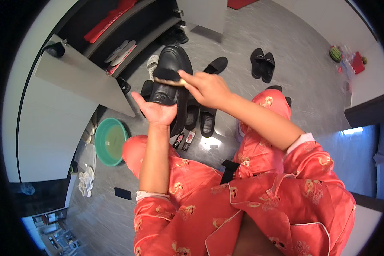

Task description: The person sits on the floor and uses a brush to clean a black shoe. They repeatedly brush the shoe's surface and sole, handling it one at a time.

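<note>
A black leather shoe [172,60] rests on my left hand [158,112], whose open palm and spread fingers support it from below near the heel end. In my right hand [204,88] is a brush [170,80] with a pale back and dark bristles, which lies across the upper of the shoe. My right fingers grip one end of the brush. Beneath the shoe, more black shoes [207,123] stand on the grey floor, partly hidden by my hands. Two small printed packets [188,140] lie on the floor by the shoes.
A green basin [111,141] with cloudy liquid stands at the left, near an open cabinet door [86,76]. A phone [123,193] and white shoes [86,181] are on the floor. Black slippers [262,65] lie to the upper right; a watermelon [335,54] is by the wall.
</note>
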`<control>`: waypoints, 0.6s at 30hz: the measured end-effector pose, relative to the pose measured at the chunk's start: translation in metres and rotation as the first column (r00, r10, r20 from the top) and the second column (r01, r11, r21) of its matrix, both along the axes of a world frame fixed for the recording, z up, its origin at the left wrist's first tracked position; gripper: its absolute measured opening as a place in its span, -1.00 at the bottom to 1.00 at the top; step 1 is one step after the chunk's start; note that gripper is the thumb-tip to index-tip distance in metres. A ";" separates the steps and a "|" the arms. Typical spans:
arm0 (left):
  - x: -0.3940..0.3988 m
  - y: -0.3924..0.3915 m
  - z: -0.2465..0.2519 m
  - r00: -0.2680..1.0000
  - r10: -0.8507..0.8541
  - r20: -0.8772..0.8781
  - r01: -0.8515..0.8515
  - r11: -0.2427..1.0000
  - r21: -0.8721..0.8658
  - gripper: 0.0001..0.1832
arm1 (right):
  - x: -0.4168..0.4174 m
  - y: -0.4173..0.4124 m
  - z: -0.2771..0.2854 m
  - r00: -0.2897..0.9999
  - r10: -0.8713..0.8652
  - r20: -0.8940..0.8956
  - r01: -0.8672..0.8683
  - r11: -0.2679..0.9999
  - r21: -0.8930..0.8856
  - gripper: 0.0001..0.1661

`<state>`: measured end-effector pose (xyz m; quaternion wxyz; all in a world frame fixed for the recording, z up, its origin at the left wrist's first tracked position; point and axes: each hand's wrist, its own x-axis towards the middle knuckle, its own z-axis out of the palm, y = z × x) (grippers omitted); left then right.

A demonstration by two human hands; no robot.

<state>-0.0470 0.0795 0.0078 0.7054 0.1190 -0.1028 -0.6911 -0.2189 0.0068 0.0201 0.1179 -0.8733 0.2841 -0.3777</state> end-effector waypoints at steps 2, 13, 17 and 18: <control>-0.008 -0.006 0.000 0.999 0.024 0.047 -0.027 0.997 0.070 0.05 | 0.012 -0.007 0.000 0.999 -0.017 0.027 0.018 0.999 -0.044 -0.53; 0.011 -0.002 0.007 0.990 0.107 0.091 -0.110 0.993 0.034 0.24 | -0.027 0.005 -0.012 0.989 -0.106 0.102 0.110 0.993 -0.039 -0.49; 0.009 -0.003 -0.001 0.992 0.086 0.094 -0.092 0.994 0.053 0.24 | -0.007 -0.045 0.021 0.976 -0.181 0.122 0.196 0.973 -0.120 -0.53; 0.006 -0.003 0.003 0.987 0.115 0.116 -0.121 0.991 0.050 0.24 | -0.006 -0.050 0.023 0.974 -0.197 0.114 0.210 0.970 -0.120 -0.53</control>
